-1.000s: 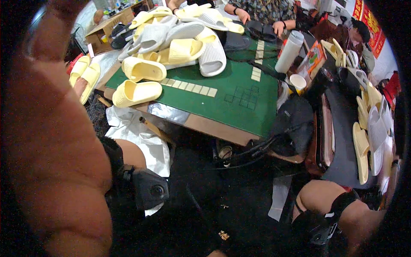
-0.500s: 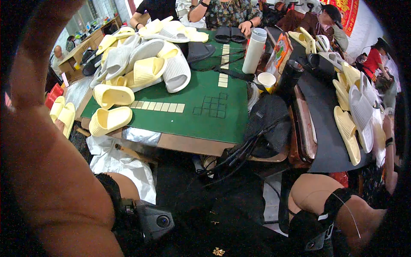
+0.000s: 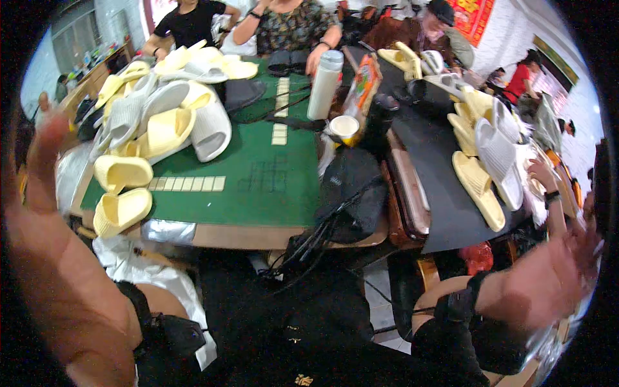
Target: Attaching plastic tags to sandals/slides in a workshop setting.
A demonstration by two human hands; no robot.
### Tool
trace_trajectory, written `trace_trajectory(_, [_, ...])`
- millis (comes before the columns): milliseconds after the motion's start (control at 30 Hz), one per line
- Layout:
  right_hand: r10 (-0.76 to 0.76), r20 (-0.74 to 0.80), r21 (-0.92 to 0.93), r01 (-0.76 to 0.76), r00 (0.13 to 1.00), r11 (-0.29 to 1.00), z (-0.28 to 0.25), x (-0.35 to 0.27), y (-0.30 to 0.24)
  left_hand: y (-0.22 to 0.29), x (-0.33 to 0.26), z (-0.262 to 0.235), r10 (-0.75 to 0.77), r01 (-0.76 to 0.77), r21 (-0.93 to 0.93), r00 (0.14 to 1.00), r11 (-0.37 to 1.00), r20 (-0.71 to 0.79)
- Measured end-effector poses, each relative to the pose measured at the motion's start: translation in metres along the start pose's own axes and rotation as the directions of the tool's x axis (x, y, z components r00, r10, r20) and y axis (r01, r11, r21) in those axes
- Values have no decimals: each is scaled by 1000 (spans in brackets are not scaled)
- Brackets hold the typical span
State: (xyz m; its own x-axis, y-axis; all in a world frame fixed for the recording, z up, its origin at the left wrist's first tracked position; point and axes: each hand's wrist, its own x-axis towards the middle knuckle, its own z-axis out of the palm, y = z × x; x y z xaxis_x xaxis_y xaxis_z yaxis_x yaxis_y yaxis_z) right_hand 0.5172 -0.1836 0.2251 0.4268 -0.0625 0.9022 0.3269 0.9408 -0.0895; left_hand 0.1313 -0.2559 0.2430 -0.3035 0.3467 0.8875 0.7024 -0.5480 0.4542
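Observation:
Both of my hands are raised close to the head camera, one at each side, and blurred by motion. My left hand (image 3: pixel 71 290) fills the lower left, with a finger stretched upward and the others partly out of sight. My right hand (image 3: pixel 541 277) is at the lower right, fingers extended toward the rim. Neither shows anything held. Black straps circle both wrists; a dark camera (image 3: pixel 180 335) hangs at the left one. Beyond my left hand, a yellow slipper (image 3: pixel 122 213) lies at the green tabletop's (image 3: pixel 271 209) corner. Yellow and grey slippers (image 3: pixel 209 132) pile up behind it.
A white bottle (image 3: pixel 325 84), a paper cup (image 3: pixel 343 127) and a black bag (image 3: pixel 348 193) stand right of the green top. More slippers (image 3: pixel 477 193) lie on a black surface. Tile rows (image 3: pixel 193 184) line the green top. Several people (image 3: pixel 296 26) sit beyond.
The view has turned, so the table appears further left. My left hand has dropped lower and away from the camera. My right hand has come up into clearer sight, fingers outstretched.

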Motion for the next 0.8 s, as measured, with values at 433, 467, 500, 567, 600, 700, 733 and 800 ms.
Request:
trace_trajectory(433, [866, 57, -724, -576, 497, 378, -146, 19, 305, -82, -36, 21, -154, 260, -289, 926, 921, 344])
trace_trajectory(467, [882, 58, -671, -636, 467, 380, -136, 10, 303, -82, -39, 18, -200, 310, -230, 894, 922, 402])
trace_trajectory(500, [886, 58, -648, -658, 459, 383, -146, 15, 310, -83, -41, 17, -207, 305, -225, 903, 925, 376])
trace_trajectory(567, [838, 103, -444, -729, 536, 521, -153, 21, 319, -89, -43, 13, -208, 339, -178, 834, 924, 510])
trace_trajectory(600, [743, 29, -431, -662, 669, 613, -153, 21, 322, -94, -47, 15, -224, 357, -182, 833, 916, 505])
trace_trajectory(700, [662, -10, -250, -643, 749, 724, -127, 33, 303, -103, -55, 8, -257, 381, -149, 817, 913, 516])
trace_trajectory(733, [668, -54, -138, -668, 742, 731, -128, 43, 301, -108, -58, 7, -241, 368, -155, 820, 917, 519])
trace_trajectory(800, [603, -38, -217, -596, 797, 773, -108, 53, 281, -110, -63, 2, -246, 372, -150, 816, 916, 524])
